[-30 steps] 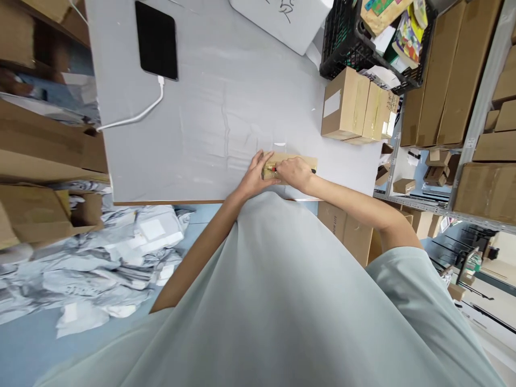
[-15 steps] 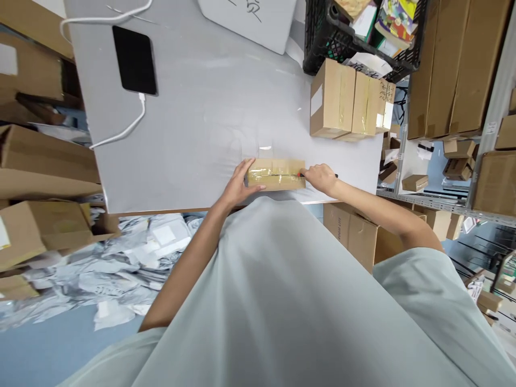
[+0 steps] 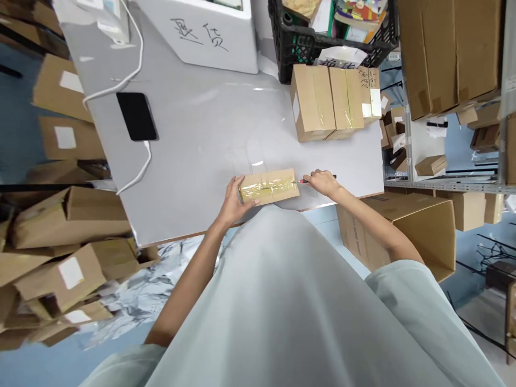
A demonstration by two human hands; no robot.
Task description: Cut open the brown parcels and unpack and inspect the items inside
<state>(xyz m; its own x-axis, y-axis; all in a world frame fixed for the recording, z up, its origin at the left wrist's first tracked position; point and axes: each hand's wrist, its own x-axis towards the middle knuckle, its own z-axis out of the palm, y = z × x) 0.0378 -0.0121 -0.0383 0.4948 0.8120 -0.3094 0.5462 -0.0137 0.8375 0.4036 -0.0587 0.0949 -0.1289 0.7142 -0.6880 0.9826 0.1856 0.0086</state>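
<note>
A small cardboard box [image 3: 269, 186] with shiny, yellowish tape lies at the table's front edge, turned slightly. A dark line or slit runs along its taped top. My left hand [image 3: 234, 200] clasps the box's left end, thumb along the near side and fingers at the far side. Closed round a slim red-and-black tool [image 3: 305, 181] is my right hand [image 3: 321, 181], just past the box's right end. The thin metal tip points left at that end; whether it touches the tape I cannot tell.
On the grey table [image 3: 193, 134] lies a black phone [image 3: 137, 116] with a white cable. Behind stand a white foam box [image 3: 213, 40], a black crate [image 3: 300, 51] of books and taped cartons [image 3: 314, 102]. An open carton [image 3: 423, 231] is below right; cardboard boxes [image 3: 76, 215] crowd the left.
My right hand has drawn the tool rightward, off the box's top to beyond its right end. The box has tilted slightly in my left hand's hold. The camera view has shifted and turned.
</note>
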